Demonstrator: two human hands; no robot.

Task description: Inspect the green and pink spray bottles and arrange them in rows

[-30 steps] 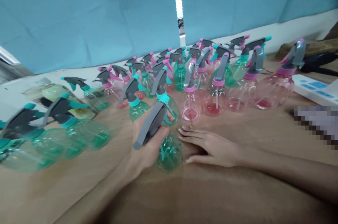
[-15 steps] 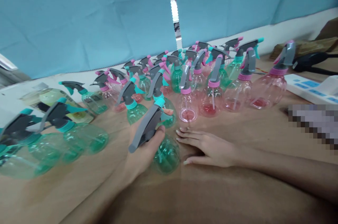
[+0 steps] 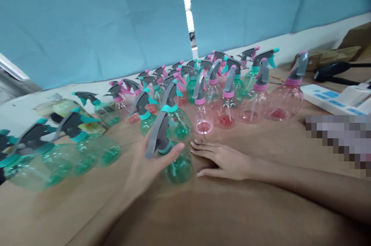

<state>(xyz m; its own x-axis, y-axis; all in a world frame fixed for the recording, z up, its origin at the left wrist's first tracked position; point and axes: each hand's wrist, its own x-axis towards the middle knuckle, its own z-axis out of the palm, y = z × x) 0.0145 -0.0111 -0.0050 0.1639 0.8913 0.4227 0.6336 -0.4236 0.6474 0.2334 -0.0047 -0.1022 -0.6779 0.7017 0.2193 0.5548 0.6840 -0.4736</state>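
A green spray bottle (image 3: 180, 167) with a grey trigger head and teal collar stands upright on the table in front of me. Beside its neck is my left hand (image 3: 145, 165), loosely open, with the thumb stretched out in front of the bottle; the other fingers are mostly hidden behind it. My right hand (image 3: 227, 161) lies palm down on the table just right of this bottle, fingers extended and holding nothing. Right behind stand another green spray bottle (image 3: 181, 124) and a clear pink spray bottle (image 3: 203, 118).
Several more green spray bottles (image 3: 98, 149) stand at the left, and pink ones (image 3: 251, 105) at the right. A white power strip (image 3: 321, 97) with a plug lies at the right, near a blurred-out object (image 3: 336, 134). Blue sheeting (image 3: 87, 26) hangs behind the wooden table (image 3: 203, 215).
My left hand has loosened from the bottle's neck, its thumb now straightened away. The bottle stands slightly further left in view. My right hand stays flat; the camera view has shifted slightly.
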